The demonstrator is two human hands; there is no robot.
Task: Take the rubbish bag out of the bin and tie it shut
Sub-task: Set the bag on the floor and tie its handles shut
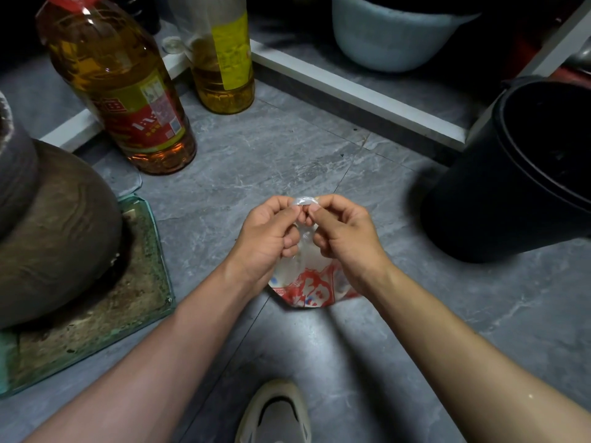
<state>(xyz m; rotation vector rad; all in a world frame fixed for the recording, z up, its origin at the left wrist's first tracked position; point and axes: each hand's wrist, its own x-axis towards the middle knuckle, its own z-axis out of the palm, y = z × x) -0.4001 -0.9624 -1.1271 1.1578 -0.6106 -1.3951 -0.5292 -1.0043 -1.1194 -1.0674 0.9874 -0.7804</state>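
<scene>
On the grey floor (256,155), centre: rubbish bag (307,282), out of the bin.
Clear bag with red print, low over the tiles. Left hand (271,238) and right hand (345,238) meet at its twisted neck, each grip clamped on the plastic between thumb and fingers. Black bin (479,203) well apart at right. Two oil bottles (128,91) behind. Brown jar (57,235) on glass tray (134,298) at left. Shoe (278,414) below.

bag (306,284): thin glossy plastic | bin (479,206): matt black, probably plastic

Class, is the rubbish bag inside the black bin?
No, the bag is outside the bin, pinched by the left hand and right hand.
</scene>
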